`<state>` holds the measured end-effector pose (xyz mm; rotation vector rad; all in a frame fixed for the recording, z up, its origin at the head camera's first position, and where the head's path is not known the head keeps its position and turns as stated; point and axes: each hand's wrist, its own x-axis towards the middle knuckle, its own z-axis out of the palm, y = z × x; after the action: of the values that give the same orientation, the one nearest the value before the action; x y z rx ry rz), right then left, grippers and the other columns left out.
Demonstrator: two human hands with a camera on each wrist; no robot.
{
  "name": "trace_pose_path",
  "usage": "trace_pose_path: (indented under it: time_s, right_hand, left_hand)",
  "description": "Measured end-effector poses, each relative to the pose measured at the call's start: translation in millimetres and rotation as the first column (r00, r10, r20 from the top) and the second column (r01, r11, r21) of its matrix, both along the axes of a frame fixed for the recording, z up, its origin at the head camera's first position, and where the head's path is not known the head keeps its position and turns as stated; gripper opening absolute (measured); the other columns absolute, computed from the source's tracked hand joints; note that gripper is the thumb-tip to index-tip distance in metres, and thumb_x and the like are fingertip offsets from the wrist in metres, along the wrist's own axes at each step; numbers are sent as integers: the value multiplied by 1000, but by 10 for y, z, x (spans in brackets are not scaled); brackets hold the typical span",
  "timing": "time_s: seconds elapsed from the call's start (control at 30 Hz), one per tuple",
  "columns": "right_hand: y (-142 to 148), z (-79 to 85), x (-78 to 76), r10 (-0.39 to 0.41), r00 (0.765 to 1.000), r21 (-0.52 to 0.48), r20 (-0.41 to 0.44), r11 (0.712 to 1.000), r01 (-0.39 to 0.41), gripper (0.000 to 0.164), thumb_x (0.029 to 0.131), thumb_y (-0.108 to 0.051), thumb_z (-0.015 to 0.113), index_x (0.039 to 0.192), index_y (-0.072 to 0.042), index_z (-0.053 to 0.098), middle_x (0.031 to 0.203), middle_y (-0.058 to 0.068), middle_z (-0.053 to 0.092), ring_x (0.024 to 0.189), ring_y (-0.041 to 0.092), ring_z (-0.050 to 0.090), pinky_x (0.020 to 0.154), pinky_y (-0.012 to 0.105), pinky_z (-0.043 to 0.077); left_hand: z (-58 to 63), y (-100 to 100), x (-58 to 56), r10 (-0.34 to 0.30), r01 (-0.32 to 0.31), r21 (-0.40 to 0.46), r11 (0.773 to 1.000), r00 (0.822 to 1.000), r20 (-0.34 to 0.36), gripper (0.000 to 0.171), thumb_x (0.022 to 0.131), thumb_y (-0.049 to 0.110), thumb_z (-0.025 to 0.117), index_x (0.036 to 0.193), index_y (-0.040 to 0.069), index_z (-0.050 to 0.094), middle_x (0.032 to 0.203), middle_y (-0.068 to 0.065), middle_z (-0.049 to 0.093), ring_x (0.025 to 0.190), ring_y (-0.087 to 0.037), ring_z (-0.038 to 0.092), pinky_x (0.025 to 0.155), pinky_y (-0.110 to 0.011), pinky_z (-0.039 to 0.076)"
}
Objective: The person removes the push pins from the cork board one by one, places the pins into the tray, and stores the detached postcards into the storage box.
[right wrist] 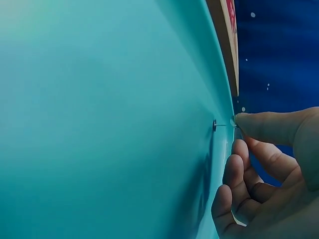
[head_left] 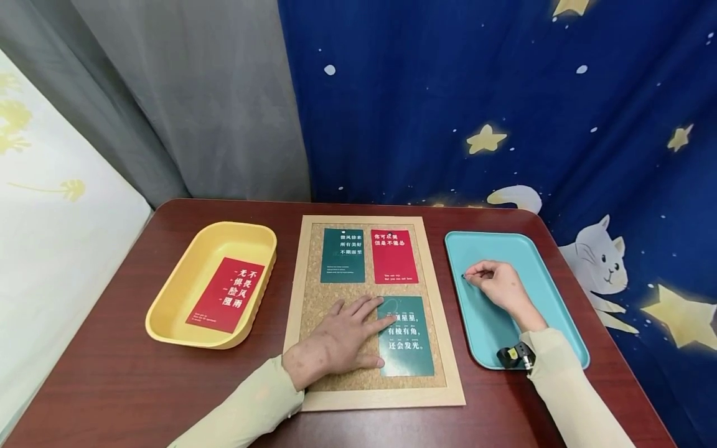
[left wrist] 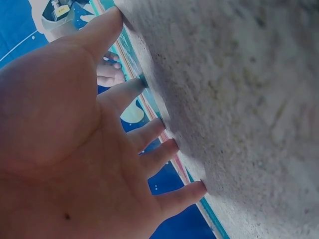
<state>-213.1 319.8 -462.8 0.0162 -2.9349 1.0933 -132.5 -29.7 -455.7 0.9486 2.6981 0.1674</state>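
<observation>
My left hand (head_left: 340, 338) lies spread on the cork board (head_left: 327, 298), its index finger and thumb reaching onto the lower green card (head_left: 407, 361). In the left wrist view its fingertips press along the board's surface. Over the blue tray (head_left: 487, 336), my right hand (head_left: 500, 285) pinches a thumbtack (right wrist: 215, 125) by its thin pin between thumb and index finger. The tack's dark head points away from the fingertips, close to the tray's left side. An upper green card (head_left: 343, 267) and a red card (head_left: 394, 262) are tacked at the top of the board.
A yellow basket (head_left: 173, 311) stands left of the board with another red card (head_left: 215, 314) inside. The board's wooden frame (head_left: 381, 399) lies between basket and tray on the dark red table (head_left: 123, 373). Curtains (head_left: 392, 124) hang behind the table.
</observation>
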Motion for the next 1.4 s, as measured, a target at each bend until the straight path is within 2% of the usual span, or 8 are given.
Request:
trace_pose_path:
  time_s: [0.27, 0.67, 0.93, 1.17, 1.27, 1.4]
  right_hand:
    - [31, -52, 10, -8, 1000, -9, -5, 1000, 8, 11, 94, -8, 73, 101, -3, 79, 84, 13, 73, 62, 7, 49, 57, 23, 40]
    - [-3, 13, -14, 4, 1000, 24, -29, 1000, -3, 12, 96, -13, 72, 103, -5, 77, 93, 14, 73, 69, 11, 54, 61, 23, 43]
    - [-135, 39, 10, 22, 997, 56, -79, 998, -18, 15, 99, -19, 71, 106, -6, 76, 109, 17, 67, 89, 23, 62, 74, 30, 47]
    - [-227, -4, 12, 108, 985, 41, -134, 994, -103, 23, 101, -22, 71, 116, -5, 74, 119, 17, 66, 103, 32, 64, 88, 45, 53]
    - [-259, -19, -7, 154, 978, 55, -141, 988, -147, 28, 100, -24, 72, 120, -4, 72, 124, 16, 65, 113, 35, 62, 95, 53, 52]
    - [-291, -37, -16, 214, 966, 100, -142, 974, -201, 36, 100, -28, 72, 127, -4, 70, 133, 16, 62, 126, 36, 57, 105, 58, 48]
  left_hand:
    - [0, 1, 14, -4, 4, -3, 1000, 1000, -3, 80, 94, 68, 61, 163, 41, 31, 174, -1, 25, 161, -27, 25, 127, -62, 29]
    - [3, 4, -8, 3, -3, 1, 1000, 1000, 1, 79, 94, 68, 60, 163, 42, 31, 174, 0, 24, 161, -27, 24, 127, -62, 28]
    - [9, -5, 6, 11, -11, 8, 1000, 1000, 15, 80, 94, 67, 63, 163, 42, 32, 173, -1, 26, 161, -27, 24, 128, -63, 27]
    - [1, -12, 9, 7, -7, 14, 1000, 1000, 9, 80, 93, 67, 63, 163, 41, 32, 173, -1, 27, 160, -26, 26, 127, -63, 28]
    - [10, -7, 1, 7, -7, 17, 1000, 1000, 8, 80, 93, 66, 63, 162, 41, 33, 173, -2, 27, 160, -26, 26, 127, -63, 28]
    - [7, -3, -4, 14, -14, 13, 1000, 1000, 19, 80, 93, 67, 63, 162, 42, 33, 173, -1, 27, 161, -26, 25, 127, -63, 27]
